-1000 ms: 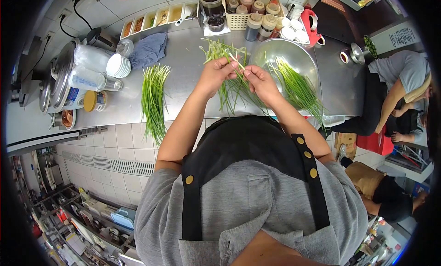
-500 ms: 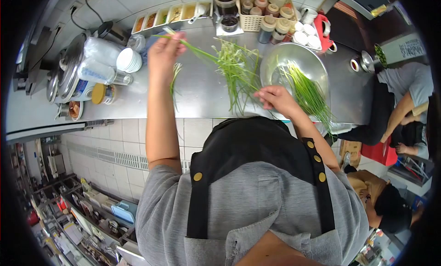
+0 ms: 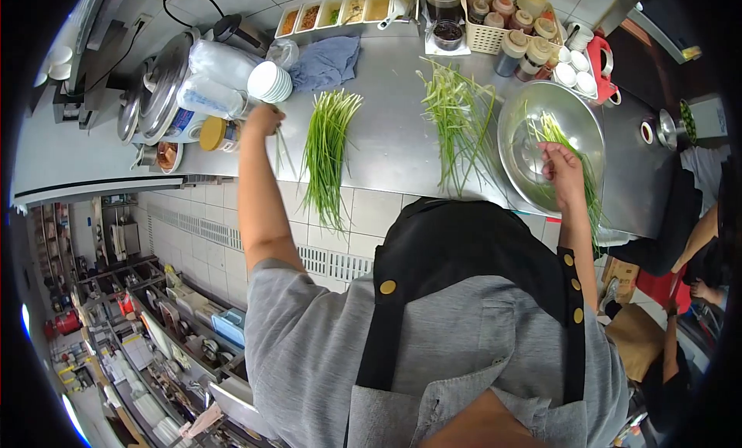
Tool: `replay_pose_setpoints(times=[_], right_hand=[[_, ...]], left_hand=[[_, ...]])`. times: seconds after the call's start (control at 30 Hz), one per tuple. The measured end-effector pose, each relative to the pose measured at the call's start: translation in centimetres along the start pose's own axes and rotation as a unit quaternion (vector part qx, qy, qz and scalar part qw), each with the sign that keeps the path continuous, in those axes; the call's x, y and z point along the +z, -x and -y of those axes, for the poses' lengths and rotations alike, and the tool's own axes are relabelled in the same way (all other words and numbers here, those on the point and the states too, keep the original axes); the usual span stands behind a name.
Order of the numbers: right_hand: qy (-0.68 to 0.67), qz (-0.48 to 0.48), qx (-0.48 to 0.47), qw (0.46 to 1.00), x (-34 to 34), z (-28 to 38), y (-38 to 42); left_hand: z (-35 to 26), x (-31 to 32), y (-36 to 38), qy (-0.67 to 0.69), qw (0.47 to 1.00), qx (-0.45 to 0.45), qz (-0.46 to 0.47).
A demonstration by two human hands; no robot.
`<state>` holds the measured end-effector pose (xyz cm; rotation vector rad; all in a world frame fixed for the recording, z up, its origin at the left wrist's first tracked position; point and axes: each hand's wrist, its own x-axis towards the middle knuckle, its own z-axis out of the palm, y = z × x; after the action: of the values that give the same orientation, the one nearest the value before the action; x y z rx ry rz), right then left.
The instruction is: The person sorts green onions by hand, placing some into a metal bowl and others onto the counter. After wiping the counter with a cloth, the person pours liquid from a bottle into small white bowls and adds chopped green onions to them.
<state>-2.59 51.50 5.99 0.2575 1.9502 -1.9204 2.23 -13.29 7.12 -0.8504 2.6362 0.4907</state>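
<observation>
Closest in, the bundle of long green stalks (image 3: 330, 150) lies on the steel counter (image 3: 386, 135), its tips past the front edge; a brush from the forearm could drag it off. More stalks (image 3: 591, 193) trail over the bowl rim beside the right hand (image 3: 562, 170), and a snagged sleeve-side wrist could pull them out. That hand's fingers are curled; can't tell if they grip anything. The left hand (image 3: 265, 119) is closed on a few thin green strands (image 3: 281, 150), right by the stack of white cups (image 3: 270, 82): one bump might topple it. A loose, tangled green heap (image 3: 457, 123) sits mid-counter; careless reaching could scatter it.

Containers now: the wide, shiny metal bowl (image 3: 516, 123) has pale-ended stalks inside. Further back, a small clear tub (image 3: 447, 34) holds something dark, the cream plastic basket (image 3: 485, 38) carries bottles, and the sectioned tray (image 3: 332, 30) shows orange, brown, green and yellowish fillings.
</observation>
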Motion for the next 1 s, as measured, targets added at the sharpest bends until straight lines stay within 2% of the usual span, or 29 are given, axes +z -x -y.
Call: replay_pose_setpoints(times=[0.07, 0.13, 0.17, 0.27, 0.33, 0.4, 0.47, 0.53, 0.57, 0.6, 0.63, 0.67, 0.7, 0.73, 0.8, 0.83, 0.87, 0.9, 0.93, 0.97, 1.0], right_hand=[[0.007, -0.025, 0.003, 1.000, -0.3, 0.1, 0.0], [0.008, -0.038, 0.008, 0.999, -0.8, -0.1, 0.3], [0.008, -0.049, 0.012, 0.999, -1.2, -0.2, 0.4], [0.010, -0.067, 0.017, 0.998, -2.9, -1.0, 0.5], [0.001, -0.096, 0.018, 0.995, -4.2, -1.6, 0.5], [0.006, -0.124, 0.027, 0.992, -5.4, -1.8, 0.5], [0.011, -0.156, 0.035, 0.987, -6.2, -2.1, 0.6], [0.026, -0.206, 0.030, 0.978, -7.5, -2.5, 0.2], [0.041, -0.223, 0.009, 0.974, -8.4, -3.1, -0.3], [0.090, -0.232, -0.036, 0.968, -9.3, -3.9, -0.9], [0.098, -0.244, -0.040, 0.964, -9.8, -4.0, -1.3], [0.098, -0.256, -0.054, 0.960, -9.9, -4.0, -1.6], [0.125, -0.285, -0.040, 0.950, -9.7, -3.6, -2.1], [0.119, -0.282, -0.051, 0.951, -9.9, -3.9, -2.8], [0.141, -0.284, -0.057, 0.947, -10.0, -4.3, -4.3], [0.198, -0.279, -0.065, 0.937, -9.7, -4.6, -5.2], [0.254, -0.271, -0.071, 0.926, -9.7, -5.0, -5.9], [0.255, -0.268, -0.073, 0.926, -9.6, -5.5, -6.6], [0.320, -0.241, -0.077, 0.913, -9.3, -6.1, -7.5], [0.383, -0.210, -0.083, 0.896, -8.5, -6.4, -8.0], [0.382, -0.199, -0.086, 0.898, -7.8, -6.6, -8.4]], left_hand=[[2.5, 4.1, -4.6, -0.011, 0.999, 0.000, 0.033], [0.8, 5.5, -4.6, 0.034, 0.998, 0.000, 0.047], [3.1, 8.0, -8.1, 0.003, 0.998, 0.020, 0.054], [1.8, 9.2, -9.0, 0.019, 0.999, 0.009, 0.030], [1.3, 9.4, -9.8, -0.028, 0.998, 0.030, 0.044], [2.4, 10.2, -11.5, 0.013, 0.995, -0.016, 0.101], [2.7, 10.0, -11.2, 0.053, 0.994, -0.032, 0.093], [2.3, 9.3, -9.7, 0.068, 0.996, 0.010, 0.057], [5.8, 10.2, -12.0, -0.051, 0.987, 0.142, 0.051], [8.3, 12.1, -14.8, -0.164, 0.946, 0.276, 0.041], [6.1, 10.8, -12.4, -0.126, 0.968, 0.208, 0.055], [3.0, 9.4, -9.0, 0.020, 0.998, 0.044, 0.032], [4.5, 10.3, -9.4, 0.025, 0.995, 0.083, -0.056], [3.1, 9.7, -7.0, -0.017, 0.984, 0.087, -0.152], [1.0, 8.7, -4.4, -0.017, 0.961, 0.057, -0.269], [-0.4, 7.7, -2.9, -0.013, 0.961, 0.059, -0.268], [-1.9, 6.7, -1.0, 0.047, 0.952, 0.040, -0.301], [-3.0, 6.4, 0.5, 0.105, 0.936, 0.018, -0.335], [-3.4, 6.5, 1.2, 0.104, 0.936, 0.012, -0.337], [-3.7, 6.4, 1.8, 0.278, 0.917, 0.041, -0.283], [-3.9, 6.5, 2.6, 0.441, 0.866, 0.068, -0.223]])
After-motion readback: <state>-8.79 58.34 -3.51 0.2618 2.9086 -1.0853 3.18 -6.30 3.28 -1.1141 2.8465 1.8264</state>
